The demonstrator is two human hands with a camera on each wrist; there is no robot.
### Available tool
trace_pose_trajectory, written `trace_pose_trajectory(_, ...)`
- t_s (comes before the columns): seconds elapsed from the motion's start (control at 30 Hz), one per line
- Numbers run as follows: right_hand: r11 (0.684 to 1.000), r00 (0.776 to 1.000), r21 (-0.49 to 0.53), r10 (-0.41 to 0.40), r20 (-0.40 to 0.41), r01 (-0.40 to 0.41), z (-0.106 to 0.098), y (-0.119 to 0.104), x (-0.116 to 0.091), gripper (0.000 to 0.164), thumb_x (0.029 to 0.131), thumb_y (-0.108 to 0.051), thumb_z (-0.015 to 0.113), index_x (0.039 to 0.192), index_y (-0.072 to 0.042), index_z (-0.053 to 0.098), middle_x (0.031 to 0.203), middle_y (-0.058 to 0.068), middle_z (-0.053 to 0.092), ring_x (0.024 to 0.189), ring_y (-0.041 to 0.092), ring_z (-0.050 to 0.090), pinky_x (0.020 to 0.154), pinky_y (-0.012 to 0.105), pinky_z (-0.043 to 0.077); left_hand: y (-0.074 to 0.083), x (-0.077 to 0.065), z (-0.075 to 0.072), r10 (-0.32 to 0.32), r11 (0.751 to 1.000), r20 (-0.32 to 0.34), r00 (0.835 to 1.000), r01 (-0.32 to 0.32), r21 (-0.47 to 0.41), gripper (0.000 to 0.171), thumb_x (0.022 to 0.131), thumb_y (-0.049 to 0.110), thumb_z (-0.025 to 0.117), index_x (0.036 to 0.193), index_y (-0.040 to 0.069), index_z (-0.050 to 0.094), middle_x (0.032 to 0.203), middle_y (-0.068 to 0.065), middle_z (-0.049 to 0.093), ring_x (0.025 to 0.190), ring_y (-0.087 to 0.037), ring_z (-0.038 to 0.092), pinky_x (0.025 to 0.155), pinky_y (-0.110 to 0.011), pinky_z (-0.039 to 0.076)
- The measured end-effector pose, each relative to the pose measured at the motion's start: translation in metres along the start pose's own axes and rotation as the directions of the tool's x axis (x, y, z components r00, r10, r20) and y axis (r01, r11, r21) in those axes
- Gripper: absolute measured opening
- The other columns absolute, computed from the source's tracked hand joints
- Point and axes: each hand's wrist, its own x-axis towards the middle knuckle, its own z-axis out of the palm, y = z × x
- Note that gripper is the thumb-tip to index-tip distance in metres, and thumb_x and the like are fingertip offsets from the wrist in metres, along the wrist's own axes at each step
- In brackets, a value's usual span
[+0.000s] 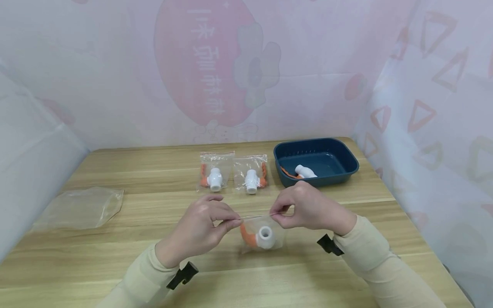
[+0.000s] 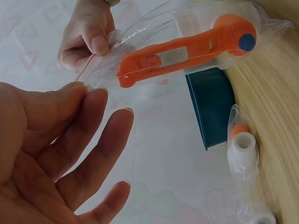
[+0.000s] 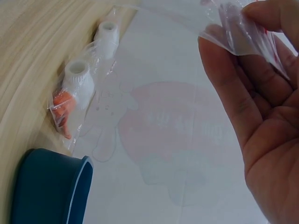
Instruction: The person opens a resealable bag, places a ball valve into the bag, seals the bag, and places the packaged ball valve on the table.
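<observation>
Between both hands hangs a clear zip bag (image 1: 280, 239) with a white plastic ball valve (image 1: 265, 238) inside, its orange handle (image 2: 168, 56) showing through the film in the left wrist view. My left hand (image 1: 204, 226) pinches one top corner of the bag between thumb and index finger, the other fingers spread loosely. At the opposite corner my right hand (image 1: 310, 208) pinches the top edge between thumb and fingers. A red line runs along the bag's top edge in the left wrist view.
Two bagged valves (image 1: 215, 177) (image 1: 252, 179) lie side by side behind the hands. A dark blue basket (image 1: 316, 182) at the back right holds a loose valve (image 1: 306, 171). Clear empty bags (image 1: 82, 207) lie at the left. White printed cloth (image 1: 115, 85) walls in the table.
</observation>
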Motion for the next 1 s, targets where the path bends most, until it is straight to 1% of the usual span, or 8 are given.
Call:
trace_pose_trajectory(0.23, 1.000, 1.000, 0.012, 0.002, -0.023, -0.001, -0.002, 0.003, -0.006, 0.016, 0.075, 0.006, 0.075, 0.079, -0.010, 0.074, 0.077, -0.007, 0.070, 0.071, -0.001, 0.063, 0.065, 0.015, 0.053, 0.000, -0.001, -0.001, 0.012, 1.000, -0.007, 1.000, -0.011, 0.019, 0.008, 0.077, 0.006, 0.083, 0.080, 0.010, 0.079, 0.078, 0.006, 0.072, 0.074, -0.004, 0.067, 0.094, -0.049, 0.049)
trace_pose_trajectory(0.43, 0.999, 0.998, 0.021, -0.025, -0.050, 0.026, -0.003, 0.006, -0.010, 0.018, 0.074, 0.007, 0.075, 0.079, -0.010, 0.074, 0.076, -0.007, 0.070, 0.070, -0.001, 0.063, 0.065, 0.014, 0.053, 0.000, -0.001, -0.001, 0.024, 1.000, -0.011, 1.000, -0.024, 0.020, 0.007, 0.076, 0.005, 0.083, 0.080, 0.010, 0.078, 0.078, 0.006, 0.073, 0.074, -0.004, 0.067, 0.093, -0.050, 0.049)
trace_pose_trajectory(0.57, 0.999, 0.998, 0.025, -0.039, -0.054, 0.040, -0.004, 0.007, -0.011, 0.018, 0.074, 0.007, 0.075, 0.078, -0.011, 0.073, 0.076, -0.007, 0.069, 0.070, -0.001, 0.063, 0.065, 0.015, 0.053, 0.000, -0.001, -0.001, 0.026, 0.999, -0.011, 1.000, -0.026, 0.026, 0.007, 0.076, 0.005, 0.083, 0.080, 0.010, 0.078, 0.078, 0.005, 0.073, 0.073, -0.004, 0.067, 0.093, -0.049, 0.049)
trace_pose_trajectory(0.87, 0.999, 0.998, 0.041, -0.004, -0.055, 0.006, -0.007, 0.008, -0.018, 0.019, 0.076, 0.006, 0.075, 0.079, -0.013, 0.074, 0.077, -0.009, 0.069, 0.071, 0.000, 0.064, 0.065, 0.016, 0.054, -0.002, -0.002, -0.002, 0.020, 0.999, -0.011, 1.000, -0.020, 0.031, 0.008, 0.077, 0.007, 0.084, 0.081, 0.011, 0.079, 0.079, 0.006, 0.073, 0.074, -0.003, 0.067, 0.094, -0.049, 0.049)
trace_pose_trajectory(1.0, 0.999, 0.997, 0.046, -0.006, -0.078, 0.009, -0.009, 0.010, -0.022, 0.020, 0.075, 0.006, 0.075, 0.080, -0.013, 0.075, 0.078, -0.008, 0.070, 0.071, 0.000, 0.064, 0.065, 0.016, 0.054, -0.002, -0.003, -0.002, 0.013, 1.000, -0.009, 1.000, -0.013, 0.028, 0.009, 0.076, 0.005, 0.084, 0.081, 0.011, 0.079, 0.080, 0.006, 0.073, 0.074, -0.003, 0.067, 0.094, -0.051, 0.048)
